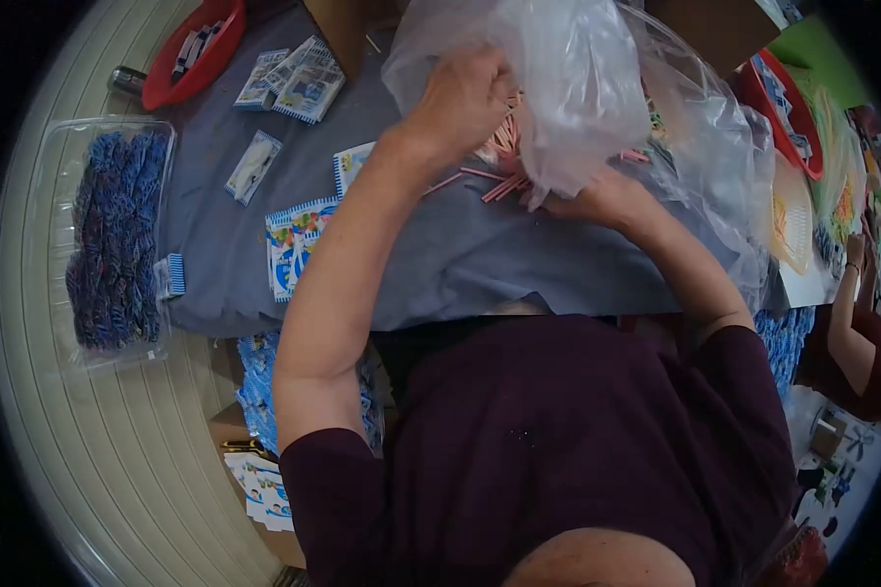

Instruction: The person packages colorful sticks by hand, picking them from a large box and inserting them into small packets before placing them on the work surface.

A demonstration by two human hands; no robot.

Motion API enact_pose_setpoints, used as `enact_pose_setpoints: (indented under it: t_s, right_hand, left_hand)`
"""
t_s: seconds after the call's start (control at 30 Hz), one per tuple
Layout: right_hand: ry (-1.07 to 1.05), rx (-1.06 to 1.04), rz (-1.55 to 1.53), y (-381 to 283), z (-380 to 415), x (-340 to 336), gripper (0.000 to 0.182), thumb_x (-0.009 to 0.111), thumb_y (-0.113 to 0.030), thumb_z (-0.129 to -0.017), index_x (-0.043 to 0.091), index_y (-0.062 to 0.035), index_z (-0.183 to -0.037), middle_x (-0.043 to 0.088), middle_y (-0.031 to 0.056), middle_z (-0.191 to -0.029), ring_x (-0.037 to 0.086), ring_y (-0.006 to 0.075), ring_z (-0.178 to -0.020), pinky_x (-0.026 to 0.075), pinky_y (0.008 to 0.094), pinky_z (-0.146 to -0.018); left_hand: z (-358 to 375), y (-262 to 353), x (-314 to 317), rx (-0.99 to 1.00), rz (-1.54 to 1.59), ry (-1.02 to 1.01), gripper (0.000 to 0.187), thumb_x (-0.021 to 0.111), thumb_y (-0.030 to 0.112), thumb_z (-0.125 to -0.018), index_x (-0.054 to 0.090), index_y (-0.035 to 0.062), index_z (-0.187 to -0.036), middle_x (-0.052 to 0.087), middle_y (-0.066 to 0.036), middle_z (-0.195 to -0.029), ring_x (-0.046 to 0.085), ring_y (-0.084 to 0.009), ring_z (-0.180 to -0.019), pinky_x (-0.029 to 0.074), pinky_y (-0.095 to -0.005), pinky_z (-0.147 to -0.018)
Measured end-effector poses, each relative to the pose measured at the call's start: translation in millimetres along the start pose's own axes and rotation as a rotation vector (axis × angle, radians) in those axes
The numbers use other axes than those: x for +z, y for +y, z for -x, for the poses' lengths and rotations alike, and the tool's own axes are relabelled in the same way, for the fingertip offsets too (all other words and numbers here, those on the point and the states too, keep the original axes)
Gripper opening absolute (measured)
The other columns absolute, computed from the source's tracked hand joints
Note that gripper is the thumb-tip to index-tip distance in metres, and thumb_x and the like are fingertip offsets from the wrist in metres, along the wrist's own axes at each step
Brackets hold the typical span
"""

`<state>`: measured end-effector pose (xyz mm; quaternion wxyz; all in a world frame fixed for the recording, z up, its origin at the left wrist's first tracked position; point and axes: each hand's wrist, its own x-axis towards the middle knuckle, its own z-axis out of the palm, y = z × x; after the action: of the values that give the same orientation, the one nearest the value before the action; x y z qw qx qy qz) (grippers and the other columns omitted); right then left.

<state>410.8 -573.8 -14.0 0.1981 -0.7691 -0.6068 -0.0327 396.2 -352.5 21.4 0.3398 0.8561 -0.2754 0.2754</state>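
Observation:
A clear plastic bag (582, 88) bunches up over the far side of the grey-covered table (558, 269). My left hand (468, 93) is at the bag's left edge, its fingers curled round the plastic. Lower down, my right hand (602, 199) closes on the bag's near corner, its fingertips partly covered. Thin pink sticks (504, 186) lie loose between my hands, and more show under the bag. Printed packets (299, 240) lie beside my left forearm.
Red bowls (194, 59) hold packets at the far left and right (788, 112). A clear tray of dark blue twisted bundles (117, 240) is on the left. Cardboard boxes (338, 34) rise at the back. Another person's arm (850, 323) shows at right.

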Motion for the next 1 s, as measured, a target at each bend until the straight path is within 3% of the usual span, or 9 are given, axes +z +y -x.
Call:
enact_pose_setpoints:
  t_s: [0.1,0.3,0.4,0.5,0.57,0.63,0.7,0.77,1.0]
  right_hand:
    - [-0.225,0.183,-0.037,-3.2,-12.2,5.3,0.034,0.064,-0.014,-0.085,0.060,-0.0047,-0.118,0.060,0.0150,-0.108,0.062,0.0356,-0.100,0.050,0.0441,-0.084]
    - [-0.261,0.108,0.094,2.2,-11.5,7.8,0.021,0.059,-0.008,-0.086,0.058,-0.0025,-0.107,0.058,0.0164,-0.099,0.064,0.0338,-0.088,0.051,0.0446,-0.072]
    - [-0.106,0.109,-0.145,11.2,-12.1,-12.0,0.022,0.061,-0.008,-0.084,0.058,-0.0018,-0.106,0.061,0.0189,-0.095,0.064,0.0336,-0.083,0.051,0.0453,-0.071]
    - [-0.004,0.287,-0.389,21.3,-12.0,-40.5,0.019,0.064,-0.010,-0.086,0.059,-0.0021,-0.102,0.061,0.0175,-0.096,0.063,0.0350,-0.083,0.049,0.0457,-0.069]
    - [0.025,0.413,-0.408,40.5,-9.1,-44.6,0.018,0.067,-0.012,-0.086,0.060,-0.0022,-0.099,0.061,0.0161,-0.096,0.062,0.0363,-0.083,0.047,0.0463,-0.068]
    - [0.428,0.321,0.136,64.1,-9.4,-41.4,0.021,0.069,-0.013,-0.084,0.062,-0.0054,-0.103,0.061,0.0151,-0.097,0.063,0.0364,-0.083,0.049,0.0448,-0.069]
    - [0.478,0.222,0.411,58.1,-9.7,-39.5,0.023,0.067,-0.010,-0.083,0.063,-0.0062,-0.106,0.061,0.0137,-0.098,0.064,0.0350,-0.082,0.051,0.0421,-0.069]
    - [0.122,0.158,0.129,21.2,-2.9,-31.1,0.022,0.065,-0.009,-0.080,0.063,-0.0041,-0.102,0.062,0.0128,-0.096,0.065,0.0326,-0.082,0.053,0.0408,-0.068]
    - [-0.214,0.190,0.262,1.5,-0.7,5.8,0.020,0.063,-0.007,-0.076,0.062,-0.0006,-0.095,0.061,0.0112,-0.090,0.065,0.0292,-0.082,0.054,0.0412,-0.064]
  left_hand:
    - [-30.9,-65.3,39.0,-0.142,-0.071,-0.385,0.024,0.064,0.015,-0.083,0.065,-0.0055,-0.096,0.065,-0.025,-0.081,0.063,-0.0429,-0.074,0.051,-0.0491,-0.072]
    - [-46.0,-48.0,-49.4,-0.716,0.811,-0.136,0.034,0.067,0.029,-0.092,0.066,0.0012,-0.113,0.071,-0.008,-0.102,0.067,-0.0162,-0.093,0.054,-0.0317,-0.085]
    - [-17.0,-26.6,-39.6,-0.951,0.329,-0.602,0.033,0.067,0.034,-0.093,0.070,0.0016,-0.097,0.071,-0.007,-0.086,0.066,-0.0129,-0.085,0.053,-0.0262,-0.076]
    - [23.8,-1.2,-27.2,-0.696,-0.017,-0.722,0.028,0.068,0.027,-0.088,0.069,-0.0006,-0.084,0.068,-0.011,-0.072,0.068,-0.0204,-0.079,0.054,-0.0338,-0.071]
    - [47.6,16.0,-22.1,-0.464,-0.372,-0.691,0.019,0.069,0.017,-0.077,0.070,-0.0002,-0.086,0.069,-0.020,-0.088,0.068,-0.0330,-0.079,0.054,-0.0445,-0.070]
    - [62.0,34.5,-7.8,-0.410,-0.474,-0.683,0.018,0.068,0.015,-0.075,0.071,0.0011,-0.086,0.068,-0.019,-0.091,0.067,-0.0340,-0.083,0.054,-0.0457,-0.072]
    - [61.9,44.1,-0.5,-0.363,-0.589,-0.668,0.018,0.068,0.014,-0.073,0.072,0.0024,-0.086,0.067,-0.019,-0.093,0.067,-0.0351,-0.086,0.054,-0.0469,-0.074]
    - [60.5,49.2,3.0,-0.326,-0.597,-0.755,0.019,0.069,0.015,-0.072,0.071,0.0033,-0.087,0.065,-0.017,-0.095,0.066,-0.0366,-0.089,0.054,-0.0485,-0.079]
    - [47.3,52.1,-4.7,-0.420,-0.542,-0.677,0.018,0.066,0.013,-0.072,0.069,0.0029,-0.087,0.064,-0.017,-0.093,0.065,-0.0374,-0.089,0.052,-0.0490,-0.084]
